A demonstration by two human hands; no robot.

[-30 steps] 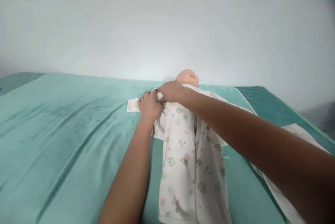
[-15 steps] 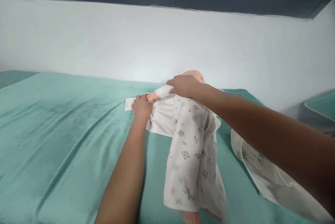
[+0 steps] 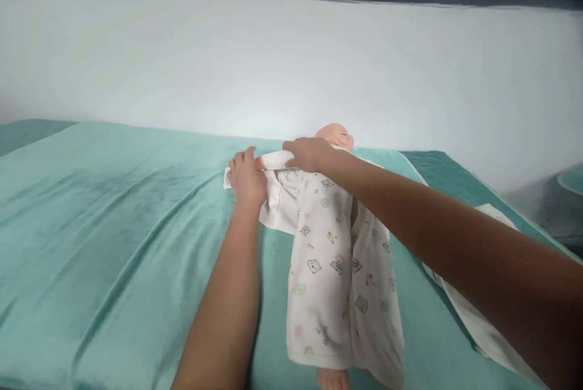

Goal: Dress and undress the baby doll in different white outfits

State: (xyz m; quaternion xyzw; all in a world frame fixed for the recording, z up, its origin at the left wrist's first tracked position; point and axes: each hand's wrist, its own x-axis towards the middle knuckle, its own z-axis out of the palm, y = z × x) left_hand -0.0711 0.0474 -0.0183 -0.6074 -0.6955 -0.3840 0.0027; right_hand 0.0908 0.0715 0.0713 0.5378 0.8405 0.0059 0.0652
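A baby doll (image 3: 334,135) lies on its back on a teal bed cover, its bald head toward the wall and a foot (image 3: 333,379) showing at the near end. White printed clothing (image 3: 321,268) with small animal faces covers its body and legs. The doll's arm, in a plain white sleeve (image 3: 276,160), stretches out to the left. My right hand (image 3: 310,153) is closed around the upper part of that sleeve. At the other end my left hand (image 3: 248,178) grips the doll's hand, which its fingers hide. Under the arm lies a spread white garment (image 3: 279,208), its sleeve end beyond my left hand.
The teal cover (image 3: 136,244) is wrinkled on the left. A white cloth (image 3: 483,317) lies at the right, partly behind my right forearm. A white wall (image 3: 228,68) rises behind the bed, with a dark band above.
The view has tipped down slightly. My left hand has shifted a little, and less of the doll's hand shows beside it. My right hand stays on the sleeve.
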